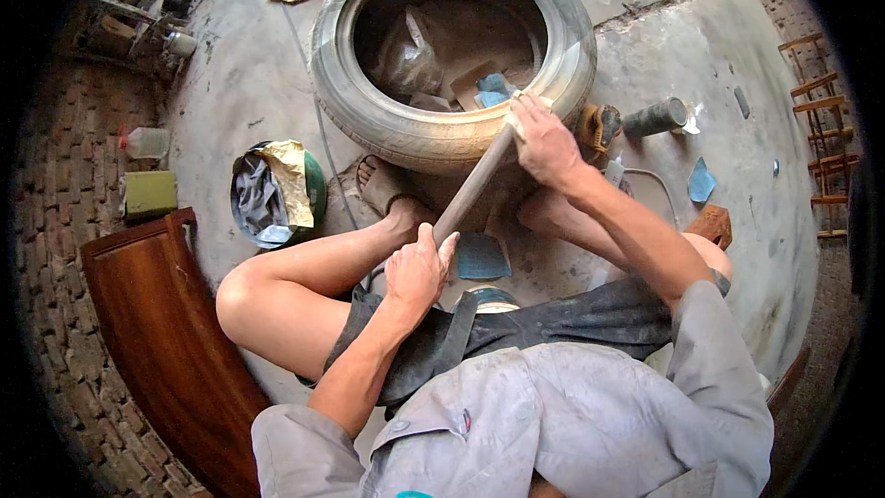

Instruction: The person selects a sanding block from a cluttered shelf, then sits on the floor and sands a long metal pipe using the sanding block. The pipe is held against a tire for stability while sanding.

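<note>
My left hand (417,269) is closed around the lower end of a long grey-brown wooden bar (473,183). The bar slants up to the right, its far end over the near wall of a large tyre (406,134) lying on its side. At that far end, my right hand (546,140) is closed over the bar with a pale folded sheet, perhaps sandpaper, under its fingers. Whether the bar touches the tyre I cannot tell. Inside the tyre are a clear plastic bag (410,65) and a blue scrap (493,89). A blue-grey sheet (483,256) lies on the floor between my legs.
On the left stand a bucket (316,186) with cloth and paper and a curved brown wooden panel (171,341). A cable (313,83) crosses the floor. Right of the tyre are a yellow-black power tool (601,127), a dark cylinder (654,117) and a blue scrap (701,181).
</note>
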Motion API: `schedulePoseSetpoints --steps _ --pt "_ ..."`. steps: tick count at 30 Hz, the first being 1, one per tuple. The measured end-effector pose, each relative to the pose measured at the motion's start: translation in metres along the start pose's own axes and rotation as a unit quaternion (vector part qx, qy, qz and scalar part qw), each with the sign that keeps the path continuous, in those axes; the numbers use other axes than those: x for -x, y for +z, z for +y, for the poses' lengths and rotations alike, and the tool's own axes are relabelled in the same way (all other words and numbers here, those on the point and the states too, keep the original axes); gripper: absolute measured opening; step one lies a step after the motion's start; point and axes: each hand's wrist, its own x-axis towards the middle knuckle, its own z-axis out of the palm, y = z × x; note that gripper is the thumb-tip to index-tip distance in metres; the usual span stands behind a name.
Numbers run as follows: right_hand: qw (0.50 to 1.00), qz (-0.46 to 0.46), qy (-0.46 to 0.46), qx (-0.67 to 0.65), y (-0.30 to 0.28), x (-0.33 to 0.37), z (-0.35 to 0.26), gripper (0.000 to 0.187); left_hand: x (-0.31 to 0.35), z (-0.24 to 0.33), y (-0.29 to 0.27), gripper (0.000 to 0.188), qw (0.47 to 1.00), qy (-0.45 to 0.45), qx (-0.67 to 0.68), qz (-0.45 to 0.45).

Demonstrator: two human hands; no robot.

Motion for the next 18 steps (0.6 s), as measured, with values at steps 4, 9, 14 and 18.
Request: schedulePoseSetpoints --steps 4,9,14,18 --pt "0.984 -0.071 -0.081 -0.140 -0.002 0.059 -0.100 0.049 0.004 -0.008 0.009 0.046 1.000 0.002 -0.001 0.005" --pt "0.997 -0.069 -0.038 -0.009 -0.003 0.021 0.004 0.051 0.003 -0.007 0.009 0.046 0.999 0.020 -0.027 0.040" --pt "0.998 -0.056 0.020 0.004 0.015 0.012 0.034 0.052 -0.003 -0.007 0.006 0.043 0.998 0.027 0.037 0.040" --pt "0.988 -0.147 0.037 -0.028 -0.003 0.015 -0.010 0.048 0.003 -0.011 0.005 0.040 0.998 0.018 0.061 0.024"
